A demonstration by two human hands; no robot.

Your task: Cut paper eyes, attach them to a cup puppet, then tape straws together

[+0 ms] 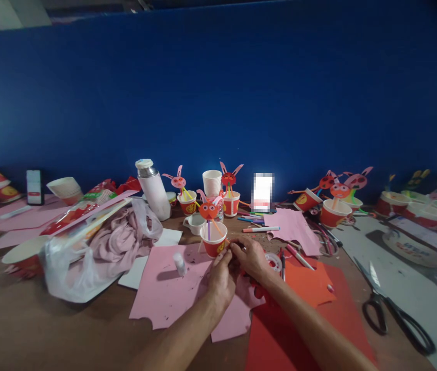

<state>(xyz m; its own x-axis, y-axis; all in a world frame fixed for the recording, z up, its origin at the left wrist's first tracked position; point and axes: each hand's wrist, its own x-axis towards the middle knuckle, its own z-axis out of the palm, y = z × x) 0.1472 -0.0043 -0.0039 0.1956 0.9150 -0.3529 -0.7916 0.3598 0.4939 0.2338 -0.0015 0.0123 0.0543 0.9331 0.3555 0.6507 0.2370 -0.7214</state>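
right now the cup [211, 248] is standing upright at the middle of the table [98, 335], at the far edge of the pink paper [156, 293], and its red face [208, 209] is rising above the rim on a purple straw [208, 230]. the left hand [222, 270] and the right hand [252, 256] are coming together just beside the cup's lower right side. the fingers of each are bending inward in a nearly closed pinch, and the tips are almost meeting; something small may be sitting between them, but i cannot tell what, nor whether either hand is touching the cup.

the cup is looking like thin card, so it is probably weighing very little, tipping easily and denting under a hard squeeze. the face and its ears are likely bending or tearing at a light tug, and the straw is seeming stiffer but likely to be loose where it is joined. the safest hold is probably low around the cup's wall, with soft fingers and the other hand steadying it, rather than by the ears or straw.

the glue stick [180, 264] is standing on the pink paper to the left, the tape [279, 263] is lying just beyond the right wrist, and the scissors [375, 299] are resting open further right.
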